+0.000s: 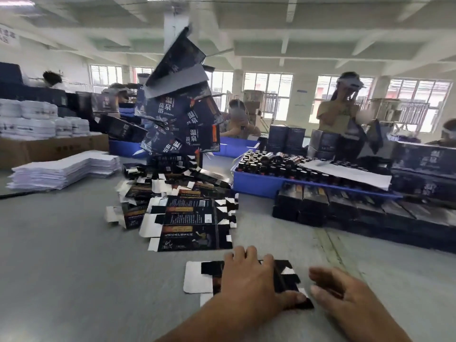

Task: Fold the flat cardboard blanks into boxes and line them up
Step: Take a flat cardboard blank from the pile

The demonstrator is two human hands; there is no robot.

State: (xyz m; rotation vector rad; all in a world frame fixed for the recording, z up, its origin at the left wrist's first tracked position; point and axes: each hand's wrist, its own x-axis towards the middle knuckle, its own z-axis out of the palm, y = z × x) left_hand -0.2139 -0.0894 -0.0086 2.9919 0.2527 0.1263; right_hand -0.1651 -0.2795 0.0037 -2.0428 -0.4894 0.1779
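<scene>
The surface looks like smooth matt grey laminate. Cardboard blanks on it are glossy black print with plain white flaps. Behind them, the tray is shiny blue plastic, bottles glossy dark.

Left hand palm down, fingers spread and nearly straight, thumb stretched out to its right, forearm bare. Right hand just right of that thumb, apart from it, fingers loosely extended leftward, holding nothing.
</scene>
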